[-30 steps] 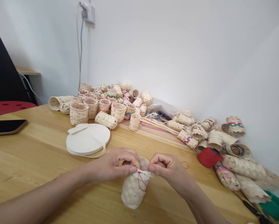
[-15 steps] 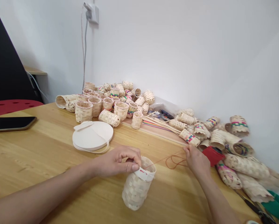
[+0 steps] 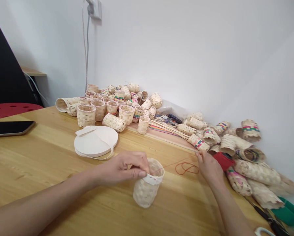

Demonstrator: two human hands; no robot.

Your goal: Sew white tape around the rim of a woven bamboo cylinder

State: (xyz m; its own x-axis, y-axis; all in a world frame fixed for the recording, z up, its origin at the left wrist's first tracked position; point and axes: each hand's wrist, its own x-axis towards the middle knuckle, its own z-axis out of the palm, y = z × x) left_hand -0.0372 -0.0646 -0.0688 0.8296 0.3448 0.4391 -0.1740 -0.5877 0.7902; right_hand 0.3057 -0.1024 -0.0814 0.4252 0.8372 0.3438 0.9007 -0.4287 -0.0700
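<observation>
My left hand [image 3: 133,167] pinches the rim of a small woven basket [image 3: 145,194], thumb outside and fingers inside. A white band [image 3: 154,179] with a little red stitching runs around that rim. The basket tilts slightly, its mouth turned up. From inside it a thin red thread [image 3: 186,168] stretches right to my right hand [image 3: 207,162], whose fingertips are closed on it; a slack loop of the thread lies near that hand. Whether a needle is there is too small to tell.
A roll of white tape [image 3: 96,144] lies behind my left hand. Many woven baskets [image 3: 86,115] line the wall, with thin sticks [image 3: 170,127] between. At right are a red piece [image 3: 223,160] and scissors [image 3: 272,223]. A phone-like dark device [image 3: 10,128] lies far left.
The basket's lower end has swung slightly up and right, so it appears shorter. My right hand has shifted a little to the right, still pinching the thread. The view has moved slightly.
</observation>
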